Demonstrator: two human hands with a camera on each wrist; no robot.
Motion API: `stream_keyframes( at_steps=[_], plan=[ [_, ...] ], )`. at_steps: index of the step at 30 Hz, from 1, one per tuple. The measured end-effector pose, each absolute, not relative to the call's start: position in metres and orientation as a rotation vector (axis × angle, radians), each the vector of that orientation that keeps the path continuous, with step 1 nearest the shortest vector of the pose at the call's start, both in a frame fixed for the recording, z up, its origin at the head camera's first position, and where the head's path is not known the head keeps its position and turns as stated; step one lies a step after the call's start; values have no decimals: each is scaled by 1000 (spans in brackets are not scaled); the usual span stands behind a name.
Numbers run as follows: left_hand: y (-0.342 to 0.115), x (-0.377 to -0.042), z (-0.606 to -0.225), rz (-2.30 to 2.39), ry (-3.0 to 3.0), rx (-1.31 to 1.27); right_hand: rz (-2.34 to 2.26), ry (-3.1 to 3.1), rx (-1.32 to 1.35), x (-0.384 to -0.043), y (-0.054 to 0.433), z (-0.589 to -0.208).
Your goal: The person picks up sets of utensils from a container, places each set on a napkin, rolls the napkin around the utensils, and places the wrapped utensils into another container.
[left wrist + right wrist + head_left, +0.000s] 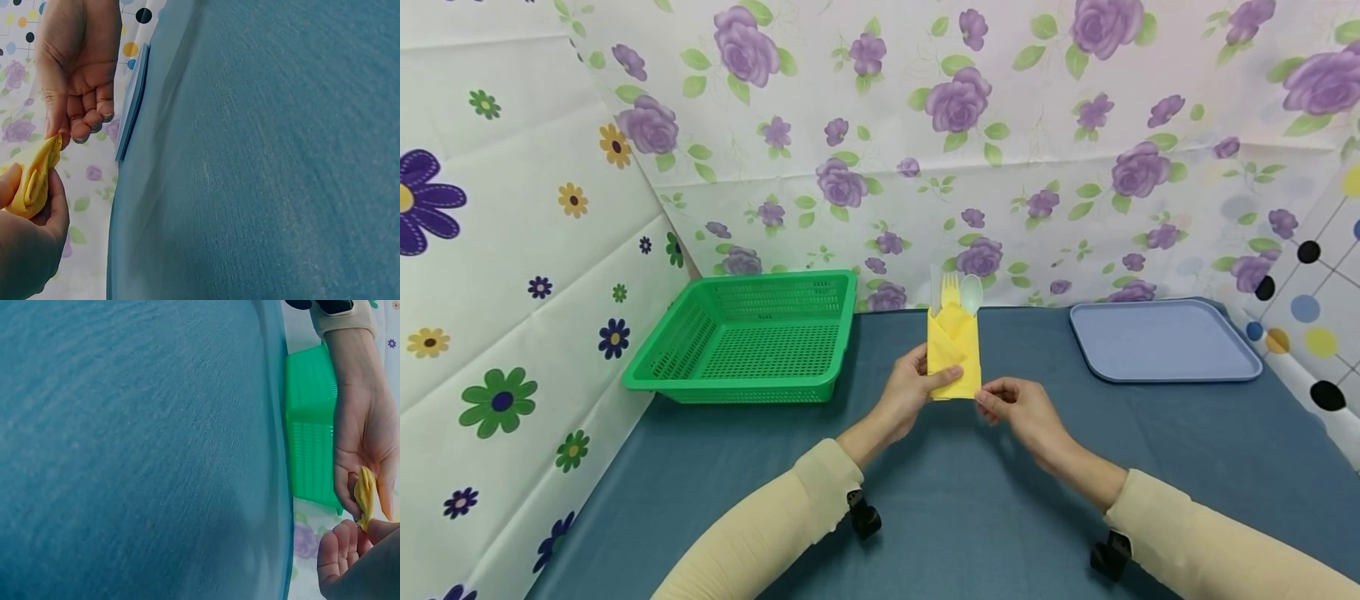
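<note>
A yellow folded napkin (955, 346) stands upright in the air over the table, wrapped as a pocket. Out of its top stick a whitish knife (936, 287), a yellow fork (951, 288) and a pale spoon (972, 293). My left hand (912, 383) grips the napkin from the left, thumb across its front. At the lower right corner, my right hand (1018, 412) pinches the edge between thumb and forefinger. In the left wrist view the napkin's bottom end (39, 178) shows its folded layers. The cutlery's lower parts are hidden inside.
A green plastic basket (737, 392) stands at the back left of the blue-covered table (715, 475). At the back right lies a light blue tray (1165, 340). Flowered cloth (880, 192) hangs behind, with patterned sheets at both sides.
</note>
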State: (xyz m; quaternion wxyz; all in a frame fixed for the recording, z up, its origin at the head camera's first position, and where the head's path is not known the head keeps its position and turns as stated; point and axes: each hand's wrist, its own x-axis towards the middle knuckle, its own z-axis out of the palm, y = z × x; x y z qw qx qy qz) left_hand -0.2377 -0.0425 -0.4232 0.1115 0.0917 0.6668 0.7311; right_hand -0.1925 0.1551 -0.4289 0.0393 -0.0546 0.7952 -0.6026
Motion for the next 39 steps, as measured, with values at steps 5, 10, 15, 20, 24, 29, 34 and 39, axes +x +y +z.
stream_keyframes(
  at_steps=[5, 10, 15, 20, 24, 29, 34, 39],
  plan=[
    [-42, -238, -424, 2155, 1947, 273, -1868, 2427, -174, -191, 154, -428],
    [-41, -237, -427, 2149, 1943, 279, -1852, 2437, -187, -193, 155, -430],
    [-42, -235, -427, 2145, 1957, 285, -1859, 2415, -206, -195, 157, -431],
    [-42, -234, -428, 2125, 1967, 306, -1945, 2392, -172, -199, 157, -428],
    [-41, -234, -430, 2118, 1962, 301, -1993, 2356, -129, -200, 156, -425],
    [-41, -234, -431, 2109, 1971, 315, -1995, 2359, -77, -200, 155, -424],
    [-41, -233, -432, 2106, 1973, 311, -2011, 2383, -46, -198, 152, -423],
    [-41, -233, -433, 2110, 1965, 318, -2046, 2403, -18, -200, 151, -424]
  ],
)
